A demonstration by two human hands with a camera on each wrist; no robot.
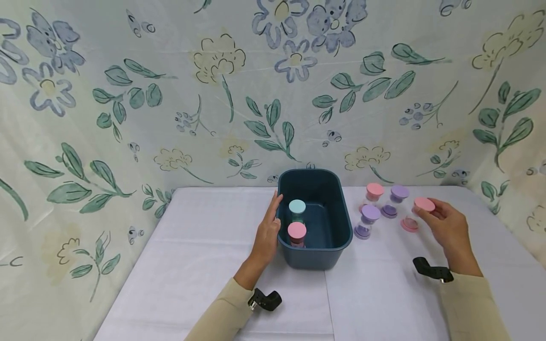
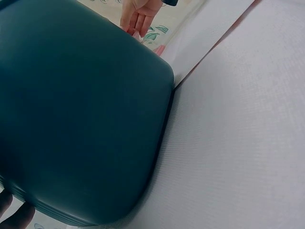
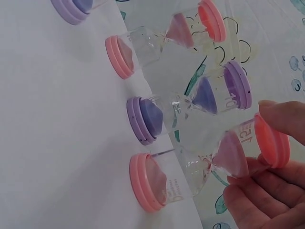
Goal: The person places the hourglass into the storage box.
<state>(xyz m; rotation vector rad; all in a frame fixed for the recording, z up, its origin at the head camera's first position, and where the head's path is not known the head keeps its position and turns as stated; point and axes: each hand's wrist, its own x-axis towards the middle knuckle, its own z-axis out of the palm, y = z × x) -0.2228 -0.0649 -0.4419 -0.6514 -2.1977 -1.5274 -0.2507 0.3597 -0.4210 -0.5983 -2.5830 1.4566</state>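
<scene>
The right hand [image 3: 267, 191] pinches the upper cap of a pink hourglass [image 3: 231, 152] printed with 15, its thumb on one side and fingers on the other; pink sand lies in both bulbs. Just left stands a purple-capped hourglass [image 3: 207, 98] with purple sand, then another pink one [image 3: 181, 32], and farther left a partly visible purple one [image 3: 71, 9]. Behind the white surface [image 3: 62, 114] hangs floral cloth [image 3: 276, 43].
</scene>
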